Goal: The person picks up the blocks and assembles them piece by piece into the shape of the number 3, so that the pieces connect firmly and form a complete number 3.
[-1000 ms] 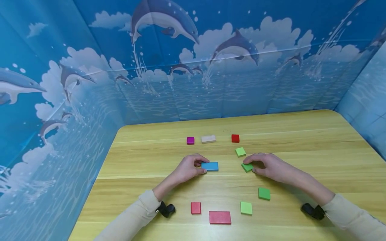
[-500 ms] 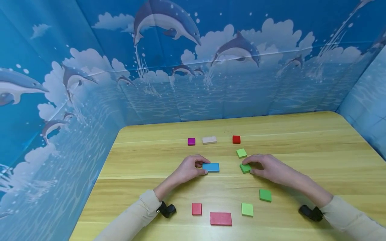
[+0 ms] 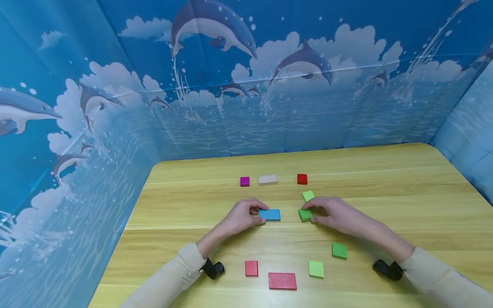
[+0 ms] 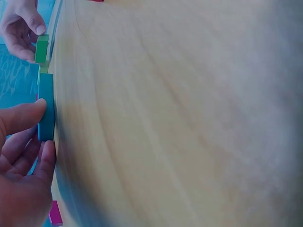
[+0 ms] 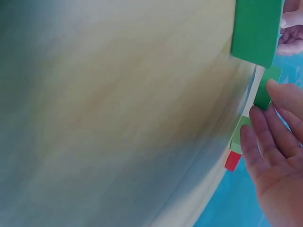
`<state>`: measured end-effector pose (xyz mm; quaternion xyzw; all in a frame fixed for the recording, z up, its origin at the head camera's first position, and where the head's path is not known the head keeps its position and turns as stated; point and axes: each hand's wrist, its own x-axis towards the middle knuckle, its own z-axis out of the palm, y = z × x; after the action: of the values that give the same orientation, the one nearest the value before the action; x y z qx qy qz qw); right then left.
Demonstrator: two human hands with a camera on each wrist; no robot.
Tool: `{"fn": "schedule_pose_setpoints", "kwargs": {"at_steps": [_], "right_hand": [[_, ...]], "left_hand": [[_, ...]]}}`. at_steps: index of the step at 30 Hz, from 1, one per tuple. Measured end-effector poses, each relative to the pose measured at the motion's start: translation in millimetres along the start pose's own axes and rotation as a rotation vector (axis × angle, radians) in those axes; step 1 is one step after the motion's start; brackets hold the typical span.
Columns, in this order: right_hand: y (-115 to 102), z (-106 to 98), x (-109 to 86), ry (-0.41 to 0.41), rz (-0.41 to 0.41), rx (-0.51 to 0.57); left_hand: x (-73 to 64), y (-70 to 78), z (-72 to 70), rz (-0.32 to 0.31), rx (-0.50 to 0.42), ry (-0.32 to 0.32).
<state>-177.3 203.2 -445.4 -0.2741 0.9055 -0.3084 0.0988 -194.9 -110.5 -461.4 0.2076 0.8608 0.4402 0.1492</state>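
Observation:
Near the middle of the table lies a flat blue rectangular block (image 3: 271, 215). My left hand (image 3: 244, 215) grips its left end between thumb and fingers; the left wrist view shows the same blue block (image 4: 46, 106) with the thumb on one face. To the right, my right hand (image 3: 338, 215) pinches a green square block (image 3: 304, 215) by its right side, a short gap from the blue one. That green block (image 5: 267, 87) shows between thumb and fingertips in the right wrist view. Just behind it sits a light green block (image 3: 307, 195), close to the right fingers.
At the back stand a purple block (image 3: 245, 182), a whitish block (image 3: 267, 179) and a red block (image 3: 302, 179). Toward the front lie a small red square (image 3: 251, 268), a red rectangle (image 3: 282, 281), a light green square (image 3: 316, 269) and a green square (image 3: 339, 251).
My right hand has slid left with the green block, bringing it nearer the blue block and turning it straighter. The left hand stays on the blue block.

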Motion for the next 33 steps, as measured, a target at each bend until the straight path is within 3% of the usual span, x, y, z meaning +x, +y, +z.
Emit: {"fn": "schedule_pose_setpoints", "kwargs": {"at_steps": [33], "right_hand": [[-23.6, 15.8, 30.5, -0.059, -0.066, 0.003]], "left_hand": [[-0.2, 0.4, -2.2, -0.004, 0.007, -0.014]]}}
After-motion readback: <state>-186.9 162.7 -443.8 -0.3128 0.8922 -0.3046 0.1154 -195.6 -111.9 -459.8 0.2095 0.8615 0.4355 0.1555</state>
